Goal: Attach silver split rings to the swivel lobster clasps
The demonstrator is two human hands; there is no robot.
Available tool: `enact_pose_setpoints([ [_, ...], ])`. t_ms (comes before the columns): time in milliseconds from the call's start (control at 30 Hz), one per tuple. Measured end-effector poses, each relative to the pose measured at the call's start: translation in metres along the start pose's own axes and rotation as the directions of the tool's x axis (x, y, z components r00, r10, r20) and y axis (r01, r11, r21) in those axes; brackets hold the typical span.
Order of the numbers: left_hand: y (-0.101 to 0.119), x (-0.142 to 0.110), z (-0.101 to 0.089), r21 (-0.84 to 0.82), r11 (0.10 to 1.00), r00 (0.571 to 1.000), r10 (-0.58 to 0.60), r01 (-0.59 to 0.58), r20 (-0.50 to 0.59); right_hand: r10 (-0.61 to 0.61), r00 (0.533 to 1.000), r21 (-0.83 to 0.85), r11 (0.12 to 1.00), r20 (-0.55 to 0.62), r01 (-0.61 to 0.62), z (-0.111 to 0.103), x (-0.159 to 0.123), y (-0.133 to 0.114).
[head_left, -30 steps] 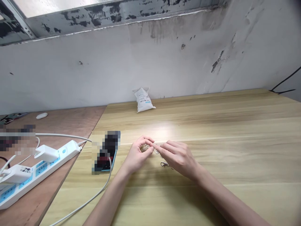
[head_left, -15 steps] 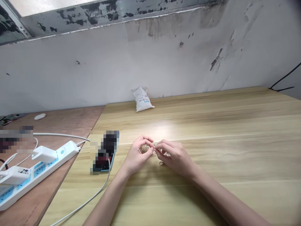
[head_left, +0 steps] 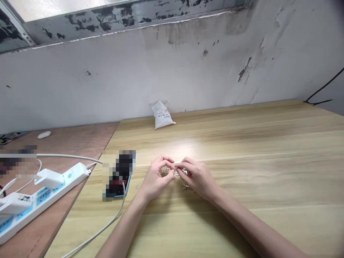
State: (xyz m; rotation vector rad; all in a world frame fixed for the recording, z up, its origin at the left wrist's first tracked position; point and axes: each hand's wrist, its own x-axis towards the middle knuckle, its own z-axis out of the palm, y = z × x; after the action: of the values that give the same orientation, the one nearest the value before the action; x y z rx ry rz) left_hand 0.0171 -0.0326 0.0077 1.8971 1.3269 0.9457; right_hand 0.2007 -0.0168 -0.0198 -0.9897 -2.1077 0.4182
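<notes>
Both hands meet over the light wooden table [head_left: 242, 161], fingertips almost touching. My left hand [head_left: 156, 179] is curled around a small cluster of gold-coloured metal rings [head_left: 164, 171] held in its palm. My right hand [head_left: 197, 178] pinches small metal pieces [head_left: 180, 171] between thumb and fingers, close against the left fingertips. A small metal clasp [head_left: 186, 187] hangs or lies just under the right hand; I cannot make out whether it touches the table.
A small white pouch [head_left: 162, 114] leans at the wall. A phone [head_left: 118, 175], blurred out, lies left of my hands with a white cable [head_left: 102, 227] running from it. A white and blue power strip [head_left: 40, 195] with plugs sits on the brown table at left.
My right fingers, stretched out a second ago, have curled into a pinch on the small metal pieces and drawn close to my left hand. The left hand has barely moved.
</notes>
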Motion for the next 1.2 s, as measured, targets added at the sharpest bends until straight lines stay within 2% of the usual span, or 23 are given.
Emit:
enact_pose_setpoints([
  [100, 0.001, 0.000, 0.000, 0.055, 0.998, 0.999, -0.012, 0.014, -0.031, -0.019, 1.000, -0.022, 1.000, -0.012, 0.019, -0.003, 0.000, 0.000],
  [233, 0.002, 0.000, 0.000, 0.113, 0.993, 0.998, -0.015, 0.022, -0.056, -0.143, 0.987, -0.041, 0.989, -0.068, 0.140, -0.005, 0.002, -0.003],
  [367, 0.001, 0.001, 0.000, 0.125, 0.992, 0.998, 0.003, 0.005, -0.058, -0.203, 0.973, -0.059, 0.978, -0.111, 0.198, -0.006, 0.004, -0.004],
  [600, -0.006, 0.003, -0.005, 0.099, 0.995, 0.991, -0.017, 0.030, -0.131, -0.263, 0.965, -0.044, 0.964, -0.011, 0.263, -0.002, 0.002, -0.005],
  [667, -0.006, 0.003, -0.006, 0.084, 0.996, 0.990, -0.009, 0.021, -0.140, -0.224, 0.974, -0.038, 0.974, -0.035, 0.222, -0.002, 0.002, -0.006],
  [733, -0.005, 0.002, -0.005, 0.108, 0.994, 0.990, 0.014, 0.001, -0.142, -0.145, 0.983, -0.068, 0.988, -0.115, 0.138, -0.005, 0.003, -0.006],
  [800, -0.003, 0.001, -0.004, 0.157, 0.987, 0.990, 0.035, -0.013, -0.138, -0.065, 0.977, -0.103, 0.994, -0.204, 0.045, -0.009, 0.004, -0.004],
  [867, -0.002, 0.001, -0.002, 0.202, 0.979, 0.990, 0.051, -0.023, -0.132, -0.015, 0.972, -0.074, 0.997, -0.235, -0.002, -0.012, 0.005, -0.003],
  [967, 0.000, 0.000, 0.000, 0.245, 0.969, 0.989, 0.066, -0.031, -0.136, 0.064, 0.979, 0.133, 0.990, -0.191, -0.039, -0.011, 0.005, -0.004],
  [1067, -0.001, 0.000, 0.002, 0.288, 0.957, 0.985, 0.068, -0.019, -0.160, 0.157, 0.981, 0.367, 0.924, -0.116, -0.104, -0.006, 0.003, -0.011],
  [1200, -0.003, 0.000, 0.003, 0.288, 0.957, 0.985, 0.069, -0.020, -0.160, 0.177, 0.984, 0.537, 0.832, -0.019, -0.139, 0.001, 0.001, -0.020],
])
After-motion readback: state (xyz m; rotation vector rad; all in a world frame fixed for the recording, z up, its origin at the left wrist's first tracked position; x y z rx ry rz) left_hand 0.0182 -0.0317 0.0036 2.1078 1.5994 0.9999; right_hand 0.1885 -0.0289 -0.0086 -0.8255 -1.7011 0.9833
